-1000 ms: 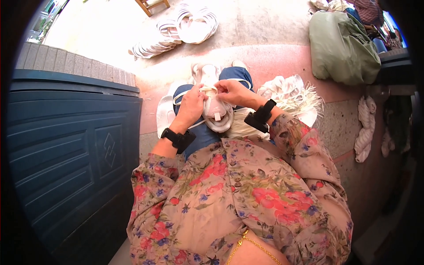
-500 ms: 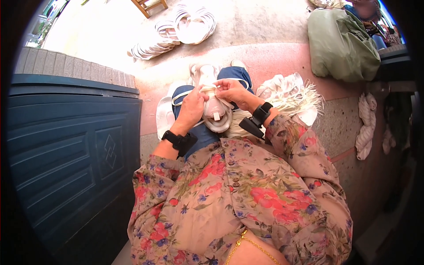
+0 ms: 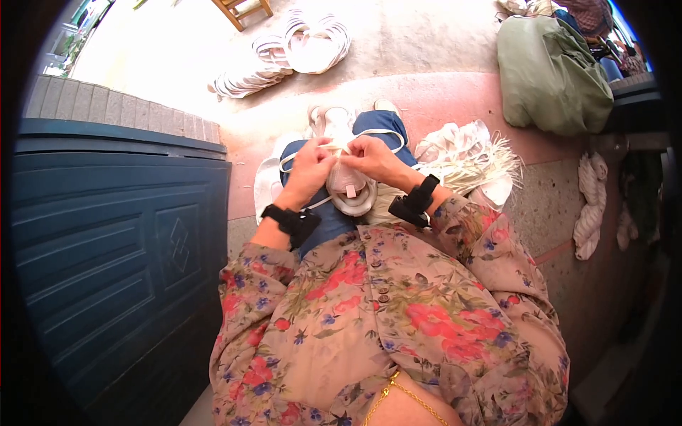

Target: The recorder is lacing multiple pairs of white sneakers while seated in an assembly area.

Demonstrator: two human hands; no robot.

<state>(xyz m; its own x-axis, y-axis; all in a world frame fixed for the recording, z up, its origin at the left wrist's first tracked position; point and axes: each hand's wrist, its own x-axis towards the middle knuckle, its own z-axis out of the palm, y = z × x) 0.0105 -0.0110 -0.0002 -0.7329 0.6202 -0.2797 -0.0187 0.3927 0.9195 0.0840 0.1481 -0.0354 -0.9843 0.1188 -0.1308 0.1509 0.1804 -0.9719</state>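
Observation:
A pale pinkish-white shoe (image 3: 351, 201) lies in my lap between my knees, its rounded heel end towards me. Over its opening, both hands meet with fingertips pinched together. My left hand (image 3: 309, 169) grips a flat cream shoelace (image 3: 383, 132) from the left side. My right hand (image 3: 375, 159) pinches the same lace just to the right, almost touching the left. Loose loops of lace trail out over both blue-trousered knees. The spot where the fingers meet partly hides the crossing of the lace.
To the right of my legs sits a heap of cream laces (image 3: 490, 160). A white shoe (image 3: 267, 190) stands left of my knee. Coiled white bundles (image 3: 316, 44) lie farther ahead, and a green sack (image 3: 550, 78) is at far right. A blue panelled door (image 3: 121, 234) borders the left.
My right hand's fingers have curled in and come closer to the left hand. The lace is now pinched between both hands over the shoe, and the shoe's opening is more covered.

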